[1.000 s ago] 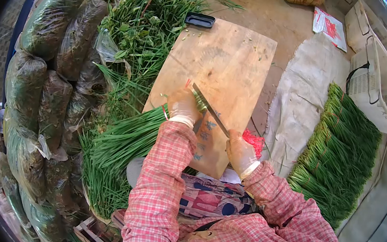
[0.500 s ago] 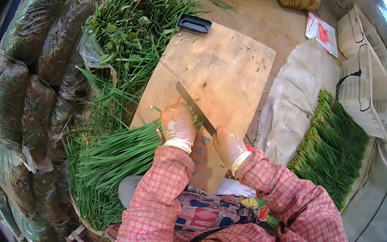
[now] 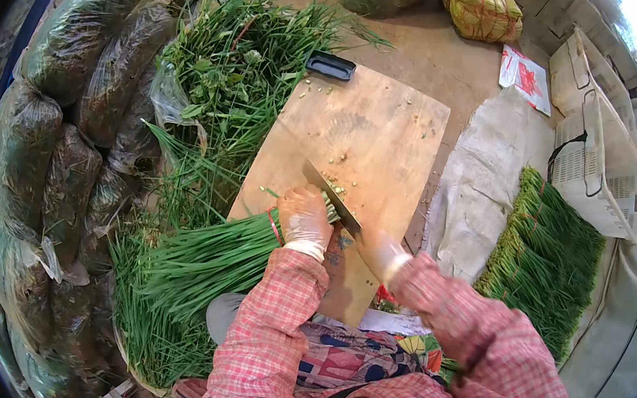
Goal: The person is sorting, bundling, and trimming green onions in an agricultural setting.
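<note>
My left hand (image 3: 304, 217), in a clear glove, is closed around a bunch of green chives (image 3: 207, 261) near its cut end. A red band (image 3: 275, 227) circles the bunch just behind that hand. My right hand (image 3: 380, 252), gloved too and slightly blurred, grips a knife with a long dark blade (image 3: 340, 208). The blade lies against or right beside the stem ends; exact contact is hard to tell. Small cut stem pieces (image 3: 340, 184) are scattered past the blade on the wooden board (image 3: 375, 126). The knife's handle is hidden in my fist.
Loose greens (image 3: 223, 68) are heaped left of the board, beside stacked stuffed plastic bags (image 3: 44, 165). A black tray (image 3: 330, 65) sits at the board's far left corner. To the right are a whitish sack sheet (image 3: 482, 163), banded chive bundles (image 3: 550, 259) and white crates (image 3: 596, 169).
More cut stem pieces now lie on the board beyond the blade. Both hands keep their grips while the knife sits closer across the bunch's end. The whole view has shifted slightly.
</note>
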{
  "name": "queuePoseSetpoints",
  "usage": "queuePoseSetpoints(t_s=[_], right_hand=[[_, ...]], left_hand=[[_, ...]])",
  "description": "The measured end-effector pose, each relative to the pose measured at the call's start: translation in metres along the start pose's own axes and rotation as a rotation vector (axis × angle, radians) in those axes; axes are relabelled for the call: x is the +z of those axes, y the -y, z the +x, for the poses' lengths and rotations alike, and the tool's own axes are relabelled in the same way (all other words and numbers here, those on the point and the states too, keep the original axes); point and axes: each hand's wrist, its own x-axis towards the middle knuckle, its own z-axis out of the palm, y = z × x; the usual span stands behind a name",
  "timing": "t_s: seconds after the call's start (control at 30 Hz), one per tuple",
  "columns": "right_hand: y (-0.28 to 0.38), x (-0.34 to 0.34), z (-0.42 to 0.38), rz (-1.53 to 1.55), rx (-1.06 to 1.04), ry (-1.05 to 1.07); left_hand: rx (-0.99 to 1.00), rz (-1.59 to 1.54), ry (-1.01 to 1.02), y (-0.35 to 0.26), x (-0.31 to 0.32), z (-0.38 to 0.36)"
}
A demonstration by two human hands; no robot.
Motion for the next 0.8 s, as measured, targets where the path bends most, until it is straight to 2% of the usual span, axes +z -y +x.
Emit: queuePoseSetpoints(t_s=[0.1,0.13,0.2,0.23,0.3,0.37,0.43,0.53,0.57,0.63,0.67,0.7,0.73,0.77,0.8], right_hand=[[0.008,0.017,0.042,-0.024,-0.158,-0.128],[0.012,0.011,0.042,-0.033,-0.167,-0.096],[0.019,-0.011,0.044,-0.061,-0.192,-0.049],[0.019,-0.022,0.044,-0.044,-0.193,-0.167],[0.013,-0.043,0.045,-0.018,-0.211,-0.369],[-0.016,-0.065,0.074,-0.017,-0.086,-0.531],[-0.038,-0.080,0.107,0.014,0.216,-0.616],[-0.063,-0.086,0.131,-0.046,0.299,-0.792],[-0.065,-0.083,0.131,-0.252,0.132,-0.924],[-0.075,-0.081,0.127,-0.684,-0.193,-1.158],[-0.096,-0.028,0.190,-1.110,0.063,-1.164],[-0.050,-0.043,0.134,-0.713,-0.372,-1.053],[0.001,-0.062,0.074,-0.311,-0.735,-0.816],[0.035,-0.076,0.021,-0.005,-0.956,-0.783],[0.068,-0.090,-0.032,0.273,-1.187,-0.709]], left_hand=[[0.064,-0.023,-0.082,0.004,0.007,-0.009],[0.077,-0.094,0.014,0.005,-0.007,-0.014],[0.121,-0.183,0.072,0.014,-0.025,-0.023],[0.144,-0.227,0.110,0.021,-0.029,-0.030],[0.129,-0.327,-0.031,0.039,-0.035,-0.045],[0.109,-0.443,-0.196,0.068,-0.041,-0.056],[0.098,-0.596,-0.392,0.097,-0.048,-0.062],[-0.083,-1.039,-0.396,0.126,-0.088,-0.080],[-0.106,-0.957,-0.463,0.136,-0.098,-0.087],[-0.128,-1.012,-0.539,0.141,-0.134,-0.101],[-0.022,-0.791,-0.622,0.146,-0.148,-0.105],[-0.024,-0.947,-0.618,0.133,-0.171,-0.111],[0.053,-0.920,-0.630,0.132,-0.184,-0.116],[0.154,-0.799,-0.662,0.124,-0.201,-0.120],[0.171,-0.865,-0.602,0.126,-0.212,-0.125]])
